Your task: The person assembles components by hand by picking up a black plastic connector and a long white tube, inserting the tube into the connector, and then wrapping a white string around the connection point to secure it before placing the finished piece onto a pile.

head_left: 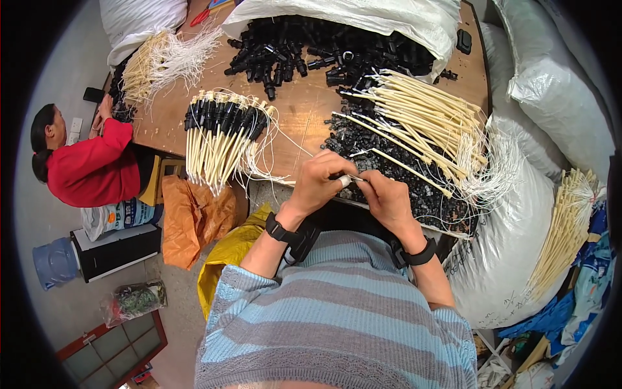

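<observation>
My left hand (322, 179) is closed, its thumb wrapped in white. A thin cream stick (284, 183) shows on its left side and seems to run through the grip. My right hand (387, 196) pinches something small and dark against the left fingertips; its shape is hidden. Left of my hands lies a bundle of cream sticks with black sleeves (220, 139) and loose white strings. To the right, a pile of plain cream sticks (421, 120) rests over many small black parts (414, 178), with white strings (492, 162) trailing at its right end.
Black tubular connectors (278, 58) spill from a white sack (389, 16) at the far side of the wooden table (298, 117). A person in red (91, 162) works at the left edge. Stuffed white sacks (512, 246) crowd the right; an orange bag (194, 217) hangs at left.
</observation>
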The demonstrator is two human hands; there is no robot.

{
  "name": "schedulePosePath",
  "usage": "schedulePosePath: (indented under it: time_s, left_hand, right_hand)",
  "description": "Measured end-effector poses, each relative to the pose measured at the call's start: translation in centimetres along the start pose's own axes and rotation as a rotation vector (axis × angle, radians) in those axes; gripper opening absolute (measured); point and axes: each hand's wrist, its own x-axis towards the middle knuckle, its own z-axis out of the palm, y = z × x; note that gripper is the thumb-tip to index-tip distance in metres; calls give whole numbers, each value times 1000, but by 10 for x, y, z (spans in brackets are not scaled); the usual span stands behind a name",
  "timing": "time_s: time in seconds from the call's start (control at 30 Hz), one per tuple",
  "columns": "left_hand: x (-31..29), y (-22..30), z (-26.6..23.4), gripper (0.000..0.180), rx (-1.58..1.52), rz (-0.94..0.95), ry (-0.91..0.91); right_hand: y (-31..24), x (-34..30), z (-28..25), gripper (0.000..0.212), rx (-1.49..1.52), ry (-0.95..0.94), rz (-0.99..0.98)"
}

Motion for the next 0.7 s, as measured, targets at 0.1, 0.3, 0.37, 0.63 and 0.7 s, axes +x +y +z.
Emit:
schedulePosePath:
  time_s: [0.1, 0.3, 0.37, 0.63, 0.7]
  left_hand:
    - [-4, -10, 3, 18, -33, 29, 16]
    - [2, -17, -6, 23, 133, 175, 11]
    - [-3, -39, -20, 32, 428, 55, 144]
    - [-19, -23, -49, 25, 365, -333, -35]
    - [-18, -11, -23, 28, 301, -131, -95]
  right_hand:
    - [-1, 2, 0, 12, -41, -35, 7]
    - [7, -3, 4, 10, 98, -27, 123]
    - [10, -8, 4, 9, 26, -6, 250]
    - [20, -9, 10, 12, 24, -19, 271]
    - [19, -8, 12, 12, 22, -23, 274]
